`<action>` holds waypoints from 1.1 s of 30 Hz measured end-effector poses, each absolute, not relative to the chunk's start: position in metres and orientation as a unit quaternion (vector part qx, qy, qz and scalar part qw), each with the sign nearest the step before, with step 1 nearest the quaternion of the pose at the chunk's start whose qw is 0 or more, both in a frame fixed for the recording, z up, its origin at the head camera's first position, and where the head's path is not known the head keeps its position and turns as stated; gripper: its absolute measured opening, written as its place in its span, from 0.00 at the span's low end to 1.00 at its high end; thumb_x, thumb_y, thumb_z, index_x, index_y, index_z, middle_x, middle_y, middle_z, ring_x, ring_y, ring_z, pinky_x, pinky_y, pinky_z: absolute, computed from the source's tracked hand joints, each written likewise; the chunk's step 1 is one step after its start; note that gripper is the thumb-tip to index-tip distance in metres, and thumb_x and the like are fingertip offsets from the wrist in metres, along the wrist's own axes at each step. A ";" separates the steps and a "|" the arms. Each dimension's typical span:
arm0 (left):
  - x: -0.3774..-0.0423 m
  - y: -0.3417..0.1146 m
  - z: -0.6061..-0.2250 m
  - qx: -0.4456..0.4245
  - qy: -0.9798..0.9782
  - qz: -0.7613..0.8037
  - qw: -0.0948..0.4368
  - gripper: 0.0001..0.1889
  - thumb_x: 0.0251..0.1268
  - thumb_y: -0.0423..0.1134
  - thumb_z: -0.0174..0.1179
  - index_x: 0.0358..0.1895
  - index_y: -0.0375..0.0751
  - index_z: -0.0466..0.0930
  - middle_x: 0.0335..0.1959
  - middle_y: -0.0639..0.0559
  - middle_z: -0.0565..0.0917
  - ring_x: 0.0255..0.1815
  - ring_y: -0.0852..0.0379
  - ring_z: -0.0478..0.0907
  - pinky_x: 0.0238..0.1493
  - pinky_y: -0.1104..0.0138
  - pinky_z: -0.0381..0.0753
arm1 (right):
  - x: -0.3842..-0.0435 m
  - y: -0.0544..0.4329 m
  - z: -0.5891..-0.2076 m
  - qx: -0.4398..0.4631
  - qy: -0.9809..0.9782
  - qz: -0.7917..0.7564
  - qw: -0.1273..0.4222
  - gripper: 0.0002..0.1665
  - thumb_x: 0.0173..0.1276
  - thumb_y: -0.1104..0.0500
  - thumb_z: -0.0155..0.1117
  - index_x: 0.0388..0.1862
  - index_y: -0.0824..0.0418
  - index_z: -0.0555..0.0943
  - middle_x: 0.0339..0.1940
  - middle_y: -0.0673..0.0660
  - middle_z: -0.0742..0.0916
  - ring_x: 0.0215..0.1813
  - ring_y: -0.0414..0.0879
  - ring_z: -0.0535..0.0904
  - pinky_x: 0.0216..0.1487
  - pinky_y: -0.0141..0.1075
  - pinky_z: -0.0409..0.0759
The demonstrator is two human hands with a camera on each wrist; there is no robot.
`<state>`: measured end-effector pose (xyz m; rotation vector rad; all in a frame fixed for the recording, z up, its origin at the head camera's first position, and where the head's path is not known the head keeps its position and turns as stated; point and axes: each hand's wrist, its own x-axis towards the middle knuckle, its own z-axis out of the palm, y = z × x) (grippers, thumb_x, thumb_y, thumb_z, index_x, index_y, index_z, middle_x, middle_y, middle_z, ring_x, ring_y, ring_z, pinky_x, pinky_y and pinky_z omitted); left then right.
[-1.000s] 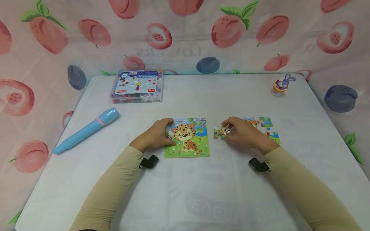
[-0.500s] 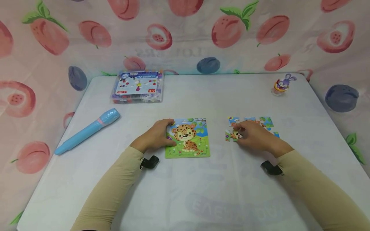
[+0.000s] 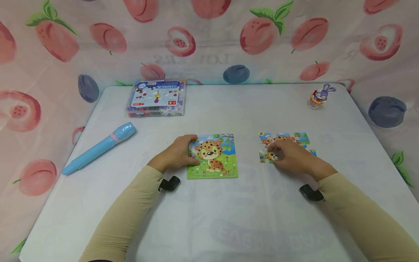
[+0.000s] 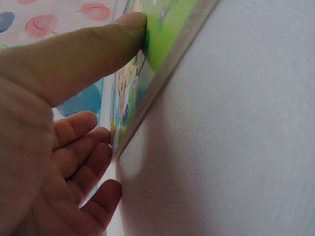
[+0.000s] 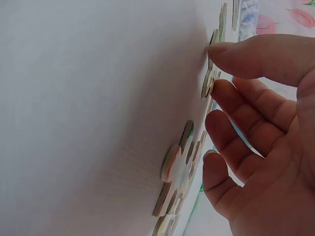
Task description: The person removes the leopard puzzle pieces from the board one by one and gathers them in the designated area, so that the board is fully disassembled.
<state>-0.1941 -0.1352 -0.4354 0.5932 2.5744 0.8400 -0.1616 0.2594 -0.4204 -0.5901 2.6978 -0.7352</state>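
In the head view, my left hand (image 3: 176, 153) holds the left side of a square leopard jigsaw board (image 3: 226, 160). Its thumb (image 4: 130, 29) lies on the board's face in the left wrist view, with the fingers bent at the edge. My right hand (image 3: 289, 156) pinches a jigsaw piece (image 3: 263, 156) showing part of a leopard's face, low at the table. Behind that hand lie several more pieces, among them a blue corner piece (image 3: 263, 137) and a tree piece (image 3: 302, 138); the hand partly covers the group. Edge-on pieces (image 5: 172, 164) appear below the fingers in the right wrist view.
A clear plastic box of small parts (image 3: 155, 98) sits at the back left of the white table (image 3: 209, 218). Left of the board lies a long blue wrapped wand-like object (image 3: 99, 148). A small purple rabbit figure (image 3: 319, 96) stands at the back right.
My right hand has moved to the right, bringing the pinched jigsaw piece away from the board and up against the other pieces. My left hand and the board have stayed put.
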 end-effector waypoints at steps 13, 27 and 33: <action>-0.194 -0.135 -0.435 0.211 0.913 0.298 0.183 0.46 0.55 0.42 0.76 0.73 0.29 0.61 0.71 0.36 0.66 0.74 0.40 0.58 0.75 0.53 0.55 | -0.161 0.260 -0.403 -0.180 0.939 -0.257 0.141 0.28 0.65 0.61 0.69 0.63 0.66 0.75 0.58 0.65 0.80 0.54 0.60 0.77 0.53 0.54 0.77; -0.193 -0.135 -0.433 0.210 0.915 0.289 0.187 0.46 0.56 0.43 0.75 0.74 0.29 0.60 0.72 0.36 0.65 0.75 0.40 0.57 0.76 0.53 0.54 | -0.166 0.243 -0.398 -0.219 0.927 -0.284 0.114 0.26 0.65 0.63 0.68 0.61 0.67 0.76 0.57 0.62 0.81 0.60 0.60 0.74 0.59 0.54 0.72; -0.193 -0.135 -0.433 0.207 0.914 0.292 0.191 0.46 0.56 0.43 0.75 0.74 0.30 0.59 0.73 0.37 0.65 0.75 0.40 0.56 0.76 0.53 0.54 | -0.168 0.224 -0.407 -0.222 0.924 -0.284 0.126 0.29 0.63 0.60 0.71 0.62 0.64 0.76 0.58 0.59 0.82 0.60 0.56 0.76 0.58 0.52 0.71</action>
